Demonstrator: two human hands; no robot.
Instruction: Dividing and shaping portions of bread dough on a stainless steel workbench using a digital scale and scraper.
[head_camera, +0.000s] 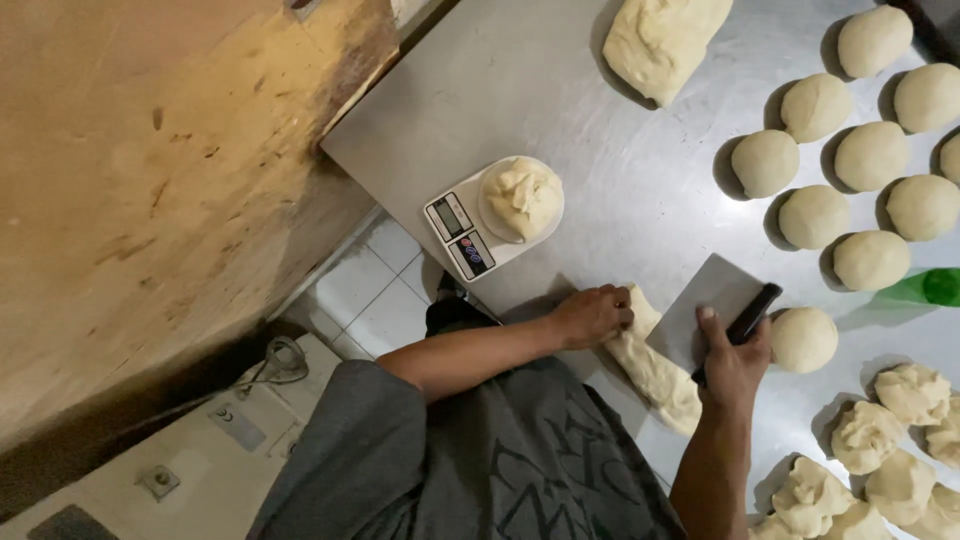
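A person in a grey printed shirt leans over a brushed steel tabletop, both bare hands on a long, soft log of pale dough lying at the near edge. The left hand rests curled, knuckles up, on the log's far end, fingers pressed into it. The right hand is wrapped around the black handle of a flat metal scraper, index finger stretched along the blade, whose thin rectangular sheet stands on the log beside the left hand.

Just right of the scraper sits one smooth round dough ball. At the near right corner lie rough, folded lumps of dough, creased and uneven, crowded together. Past them a green bottle lies on its side at the right edge.

Beyond the left hand, a small white kitchen scale with a round platter carries a crumpled piece of dough; its display panel faces the tabletop's left edge. Farther right, smooth rounded balls stand in rows, close together, each casting a short shadow. At the far edge lies a large block of dough, soft-cornered and matte.

Left of the tabletop, a worn wooden board stands scratched and stained, above white floor tiles.
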